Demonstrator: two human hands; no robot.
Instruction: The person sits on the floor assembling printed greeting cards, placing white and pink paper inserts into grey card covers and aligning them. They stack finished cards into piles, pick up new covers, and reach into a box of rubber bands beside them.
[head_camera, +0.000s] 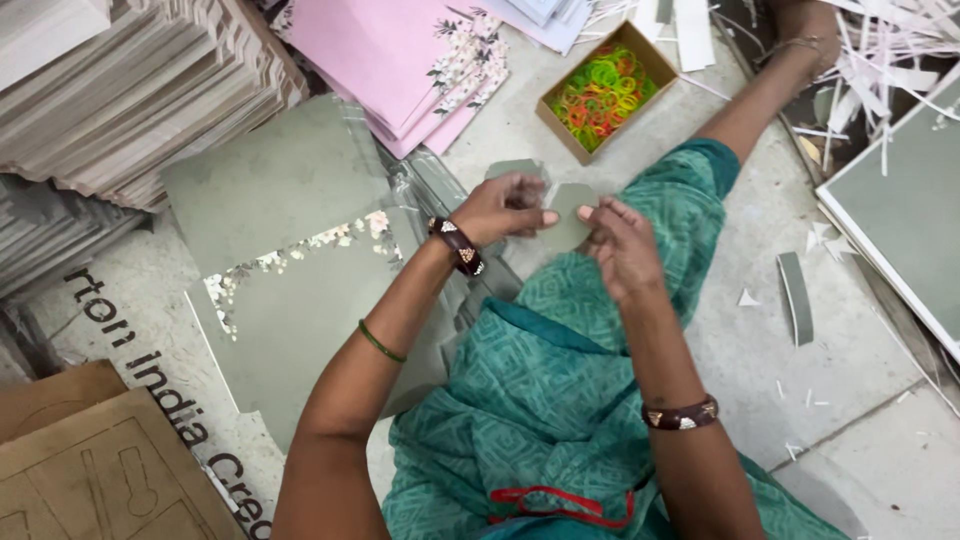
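The person sits on the floor (760, 360), one leg stretched toward its far edge, and works a small grey-green card piece (562, 222) held above the knee of the teal garment (560, 380). The left hand (505, 207) pinches the piece's left side, thumb on top and fingers curled beneath; the right hand (620, 245) pinches its right edge with the fingertips pressed together. Just left of the hands lies a spread of grey-green sheets with a floral border (300, 260), and beyond it, toward the far edge of the floor, pink floral sheets (400, 60) and a small cardboard box of coloured rubber bands (603, 92). A loose grey-green strip (797, 298) rests on the floor to the right. The piece is thin and gripped only at its edges, so uneven pressure could, I judge, crease it off-line or tear it, and a slip could drop it among the paper scraps.
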